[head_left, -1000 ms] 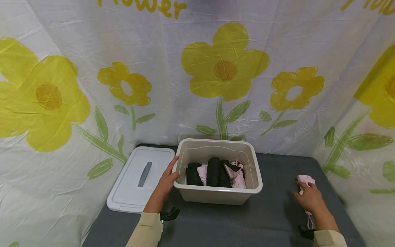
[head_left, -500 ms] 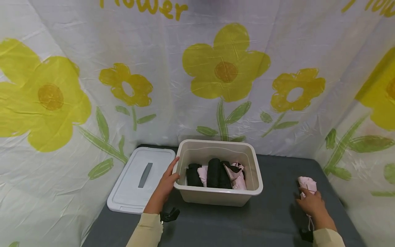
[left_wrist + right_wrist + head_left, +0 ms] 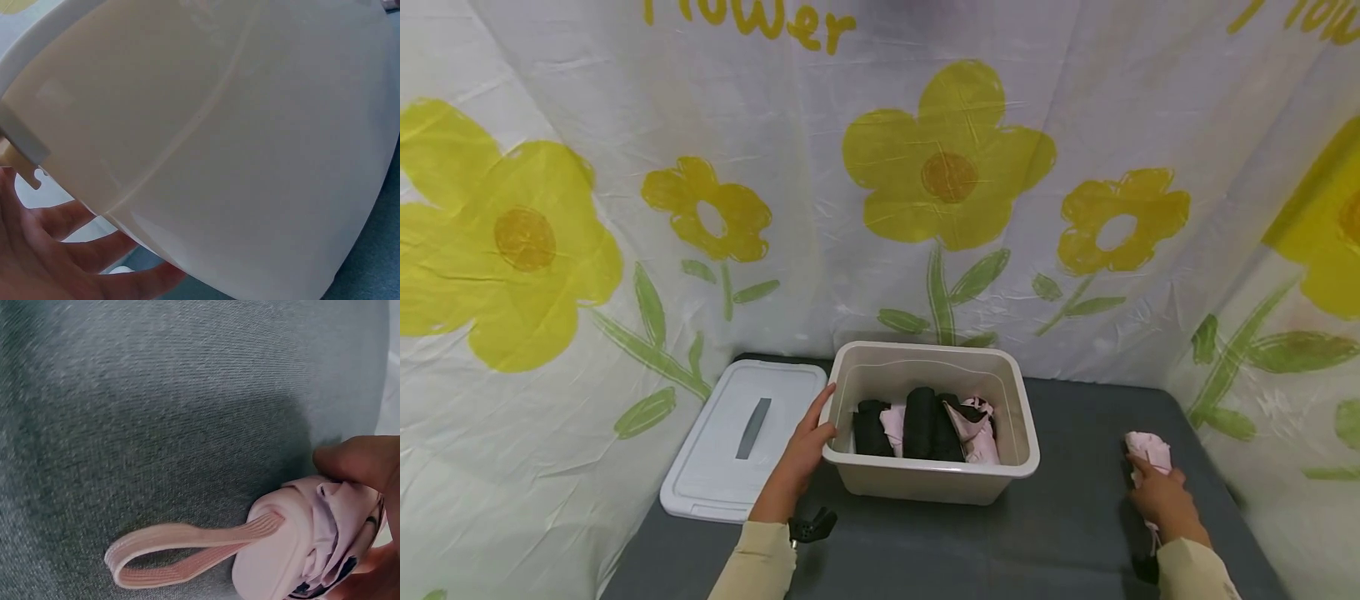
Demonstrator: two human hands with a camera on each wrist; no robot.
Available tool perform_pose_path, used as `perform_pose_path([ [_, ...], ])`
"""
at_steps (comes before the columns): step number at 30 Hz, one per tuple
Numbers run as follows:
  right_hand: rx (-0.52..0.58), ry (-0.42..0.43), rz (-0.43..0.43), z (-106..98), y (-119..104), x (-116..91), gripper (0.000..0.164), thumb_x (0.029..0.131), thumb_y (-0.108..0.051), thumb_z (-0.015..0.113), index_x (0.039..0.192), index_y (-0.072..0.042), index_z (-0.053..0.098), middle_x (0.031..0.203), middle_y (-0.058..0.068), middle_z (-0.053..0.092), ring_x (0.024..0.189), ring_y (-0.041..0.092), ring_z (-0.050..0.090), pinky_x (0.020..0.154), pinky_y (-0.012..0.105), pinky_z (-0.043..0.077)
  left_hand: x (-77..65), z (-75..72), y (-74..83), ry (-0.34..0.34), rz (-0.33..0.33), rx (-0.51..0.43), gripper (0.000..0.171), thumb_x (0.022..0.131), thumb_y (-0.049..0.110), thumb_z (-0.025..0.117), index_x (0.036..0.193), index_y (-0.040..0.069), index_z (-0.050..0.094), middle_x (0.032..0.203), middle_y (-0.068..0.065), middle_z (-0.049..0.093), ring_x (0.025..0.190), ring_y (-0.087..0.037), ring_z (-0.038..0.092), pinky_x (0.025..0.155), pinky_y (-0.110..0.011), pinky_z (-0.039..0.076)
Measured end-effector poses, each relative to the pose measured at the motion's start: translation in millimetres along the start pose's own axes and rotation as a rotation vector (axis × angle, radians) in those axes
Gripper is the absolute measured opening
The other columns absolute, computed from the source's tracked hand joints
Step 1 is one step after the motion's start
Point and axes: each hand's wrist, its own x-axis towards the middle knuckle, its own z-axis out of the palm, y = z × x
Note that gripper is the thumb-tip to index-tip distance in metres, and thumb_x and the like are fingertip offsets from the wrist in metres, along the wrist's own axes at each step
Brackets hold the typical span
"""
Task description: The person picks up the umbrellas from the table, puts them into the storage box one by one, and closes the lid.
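A beige storage box (image 3: 917, 485) stands on the dark table, holding black and pink rolled bundles (image 3: 919, 423). My left hand (image 3: 800, 446) grips the box at its left side, close to the rim; in the left wrist view its fingers (image 3: 106, 250) reach the outer wall. Far to the right, my right hand (image 3: 1163, 497) holds a pink folding umbrella (image 3: 1150, 450) low over the table. The right wrist view shows the umbrella's oval handle end (image 3: 272, 556) and its wrist strap loop (image 3: 181, 534), with thumb and fingers around the gathered fabric.
A white lid (image 3: 707, 467) with a grey handle (image 3: 752, 429) lies left of the box, partly under my left forearm. The dark table (image 3: 1075, 433) runs back to a white curtain (image 3: 805, 275) printed with yellow flowers, which also hangs along both sides.
My right hand has shifted slightly down and right along the pink umbrella, so more of its far end shows. My left hand and the box stay put.
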Motion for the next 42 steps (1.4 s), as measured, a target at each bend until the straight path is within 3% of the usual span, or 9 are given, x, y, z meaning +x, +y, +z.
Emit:
perform_pose_path([
  [6,-0.060,0.034,-0.030,-1,2,-1,0.054,0.085,-0.015,0.052,0.137,-0.002,0.042,0.118,0.052,0.031,0.097,0.069,0.043,0.074,0.069,0.041,-0.2,0.3,1.0,0.008,0.001,-0.005,0.072,0.088,0.008,0.043,0.150,0.042,0.029,0.160,-0.006,0.023,0.140,-0.038,0.031,0.103,-0.066,0.031],
  [11,-0.043,0.047,-0.054,-2,4,-1,0.048,0.084,-0.017,0.055,0.129,-0.003,0.049,0.114,0.048,0.041,0.100,0.064,0.044,0.071,0.064,0.042,0.3,0.1,2.1,-0.007,0.008,-0.023,0.071,0.089,0.008,0.044,0.152,0.037,0.027,0.161,-0.008,0.021,0.141,-0.039,0.028,0.104,-0.066,0.030],
  [14,-0.022,0.066,-0.086,-3,5,-2,0.046,0.083,-0.019,0.056,0.126,-0.002,0.053,0.119,0.045,0.046,0.104,0.065,0.041,0.073,0.065,0.042,-5.4,-0.5,14.6,-0.026,0.002,-0.035,0.071,0.090,0.005,0.042,0.154,0.031,0.025,0.162,-0.012,0.018,0.141,-0.041,0.026,0.105,-0.067,0.028],
  [18,0.018,0.127,-0.150,-2,5,-7,0.045,0.082,-0.019,0.059,0.122,0.002,0.055,0.120,0.039,0.053,0.102,0.059,0.050,0.077,0.061,0.043,-19.2,0.1,37.4,-0.043,-0.006,-0.037,0.071,0.090,0.003,0.041,0.155,0.023,0.023,0.161,-0.015,0.017,0.141,-0.042,0.026,0.105,-0.066,0.028],
  [21,0.067,0.159,-0.167,1,2,-14,0.046,0.083,-0.020,0.061,0.123,0.002,0.055,0.120,0.039,0.055,0.100,0.054,0.056,0.078,0.058,0.045,-20.8,0.6,38.2,-0.041,-0.003,-0.033,0.071,0.089,0.003,0.042,0.155,0.021,0.024,0.161,-0.016,0.018,0.140,-0.043,0.028,0.104,-0.066,0.030],
  [28,0.222,0.124,-0.110,3,-15,-26,0.053,0.086,-0.020,0.061,0.132,0.001,0.048,0.133,0.042,0.043,0.108,0.052,0.051,0.080,0.054,0.045,-5.0,0.1,5.1,-0.020,-0.001,-0.050,0.071,0.089,0.005,0.043,0.153,0.031,0.026,0.161,-0.012,0.019,0.140,-0.043,0.028,0.103,-0.068,0.030],
  [33,0.342,0.077,-0.098,2,-27,-28,0.055,0.088,-0.016,0.060,0.138,0.000,0.043,0.143,0.040,0.032,0.118,0.050,0.043,0.085,0.052,0.043,-4.0,0.8,-4.3,-0.002,-0.001,-0.027,0.070,0.089,0.008,0.044,0.152,0.035,0.028,0.161,-0.010,0.022,0.139,-0.041,0.031,0.102,-0.067,0.032],
  [37,0.408,0.063,-0.134,-4,-40,-29,0.056,0.091,-0.015,0.058,0.141,-0.001,0.039,0.146,0.037,0.029,0.119,0.047,0.041,0.084,0.049,0.045,-5.4,1.0,2.8,-0.009,-0.005,-0.045,0.070,0.090,0.006,0.043,0.153,0.033,0.028,0.161,-0.011,0.021,0.140,-0.041,0.030,0.103,-0.067,0.031],
  [42,0.516,0.081,-0.189,-11,-56,-35,0.055,0.091,-0.012,0.060,0.141,-0.001,0.039,0.135,0.035,0.040,0.094,0.031,0.056,0.067,0.037,0.050,-15.3,0.4,25.2,-0.024,-0.006,-0.046,0.071,0.088,0.003,0.043,0.154,0.024,0.026,0.161,-0.016,0.019,0.139,-0.046,0.029,0.103,-0.068,0.030],
])
